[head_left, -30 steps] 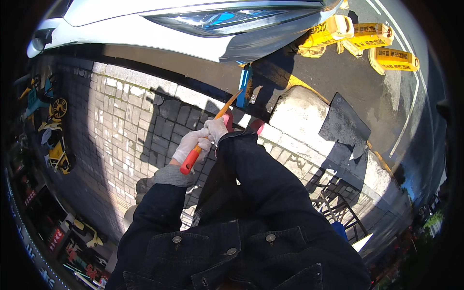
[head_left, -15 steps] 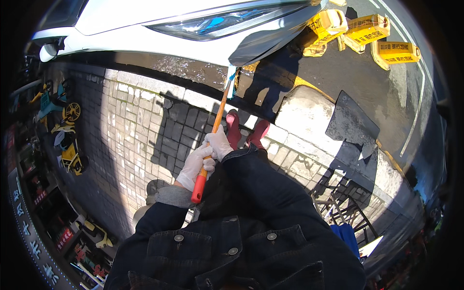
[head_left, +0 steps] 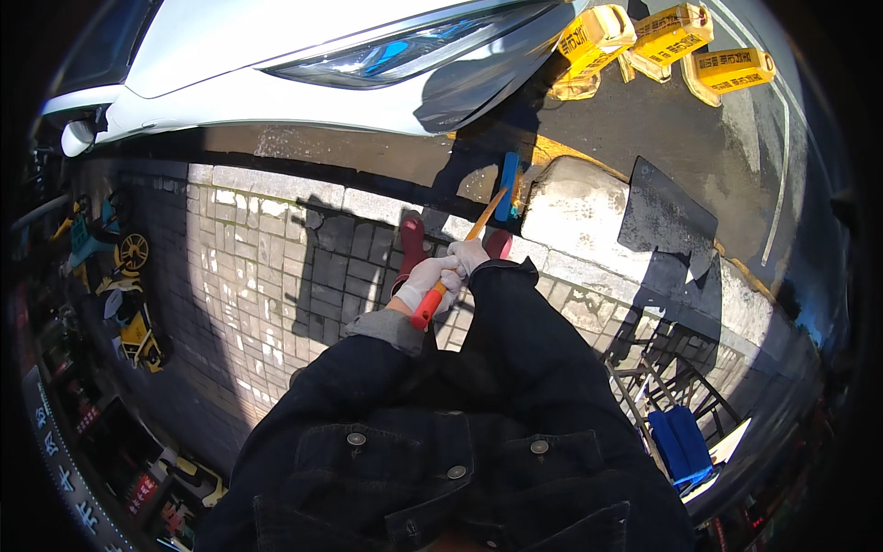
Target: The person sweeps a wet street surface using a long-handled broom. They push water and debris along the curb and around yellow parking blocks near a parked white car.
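Observation:
With both white-gloved hands I hold a broom point(head_left: 485, 217), which has an orange-brown handle, a red grip end and a blue head. My left hand point(head_left: 427, 282) is closed round the shaft just above the red end. Farther up the shaft, my right hand point(head_left: 469, 256) is closed too. The broom head point(head_left: 508, 184) rests at the kerb in the dark gutter strip, beside a pale stone ramp point(head_left: 575, 207). Its bristles show only in part. My red boots point(head_left: 412, 241) stand on either side of the handle, the right one partly hidden.
A white car point(head_left: 212, 83) fills the far side, close to the wet gutter. Yellow barrier posts point(head_left: 598, 41) stand at the far right. A dark flat sheet point(head_left: 667, 216) lies by the ramp. Nearer right is a metal frame with a blue bag point(head_left: 679, 442). Bikes point(head_left: 138, 336) stand at left.
The broom head has swung right along the gutter, from by the car's bumper to beside the ramp. Both hands moved right and farther away with it. My boots are wider apart.

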`<act>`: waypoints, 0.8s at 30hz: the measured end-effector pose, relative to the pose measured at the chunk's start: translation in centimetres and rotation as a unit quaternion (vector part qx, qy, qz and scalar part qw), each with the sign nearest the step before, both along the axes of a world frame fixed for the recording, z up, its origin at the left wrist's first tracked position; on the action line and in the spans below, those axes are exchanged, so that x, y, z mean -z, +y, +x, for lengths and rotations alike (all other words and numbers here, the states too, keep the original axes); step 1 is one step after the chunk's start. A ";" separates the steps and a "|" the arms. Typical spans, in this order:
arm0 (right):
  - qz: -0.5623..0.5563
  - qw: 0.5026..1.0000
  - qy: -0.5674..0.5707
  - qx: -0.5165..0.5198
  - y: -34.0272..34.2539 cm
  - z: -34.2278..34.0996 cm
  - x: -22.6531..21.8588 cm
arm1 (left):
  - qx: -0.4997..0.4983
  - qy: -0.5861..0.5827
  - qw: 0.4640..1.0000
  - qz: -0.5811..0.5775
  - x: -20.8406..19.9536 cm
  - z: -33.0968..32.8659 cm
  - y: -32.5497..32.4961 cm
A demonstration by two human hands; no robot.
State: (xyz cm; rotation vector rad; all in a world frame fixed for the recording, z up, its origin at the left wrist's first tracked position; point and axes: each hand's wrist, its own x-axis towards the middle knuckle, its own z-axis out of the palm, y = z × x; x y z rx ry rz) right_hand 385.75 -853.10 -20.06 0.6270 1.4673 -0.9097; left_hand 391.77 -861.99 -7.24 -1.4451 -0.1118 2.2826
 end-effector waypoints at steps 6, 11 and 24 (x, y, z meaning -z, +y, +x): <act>-0.093 0.994 -0.032 0.052 -16.9 7.1 -2.4 | -0.114 -0.026 0.990 -0.078 -2.2 7.4 -14.1; -0.159 0.986 -0.016 0.036 -20.5 8.8 -1.1 | -0.071 -0.047 0.985 -0.149 -3.0 7.4 -15.1; -0.083 0.967 0.099 0.221 -3.2 4.6 -9.2 | 0.064 0.037 0.994 -0.075 -8.5 3.6 -3.7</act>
